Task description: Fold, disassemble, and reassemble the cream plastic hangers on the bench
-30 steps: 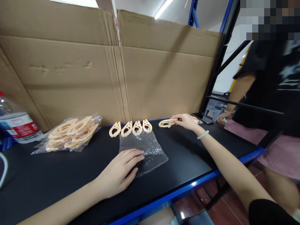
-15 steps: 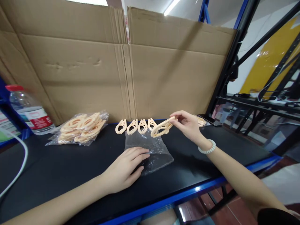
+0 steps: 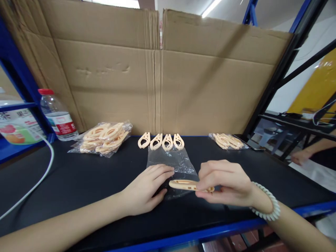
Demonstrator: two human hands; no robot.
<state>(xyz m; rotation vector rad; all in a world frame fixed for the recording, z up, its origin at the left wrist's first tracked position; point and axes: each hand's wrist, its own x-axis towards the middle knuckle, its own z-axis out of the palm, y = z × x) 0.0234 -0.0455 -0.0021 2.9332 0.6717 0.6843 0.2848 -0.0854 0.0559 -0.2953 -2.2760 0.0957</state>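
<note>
My right hand (image 3: 225, 183) is closed on one end of a beige plastic clothes peg (image 3: 182, 184), held nearly level and edge-on above the near part of a clear plastic bag (image 3: 170, 158). The bag lies flat on the black table. Resting on the bag's left side is my left hand (image 3: 147, 190), fingers stretched out and thumb apart. Beyond the bag stands a row of several loose beige clothes pegs (image 3: 167, 142), some overlapping its far edge. The bag's near part is partly hidden by my hands.
Bagged clothes pegs (image 3: 105, 138) are piled at the left, and another bagged set (image 3: 228, 141) lies at the right beside a phone (image 3: 253, 145). A water bottle (image 3: 59, 117), a white cable (image 3: 47, 171) and a cardboard wall (image 3: 204, 80) border the table. Another person's hand (image 3: 301, 156) shows far right.
My right hand has brought the clothes peg down and nearer, from beside the row to above the bag's near part. The left hand stays on the bag. The view has turned left.
</note>
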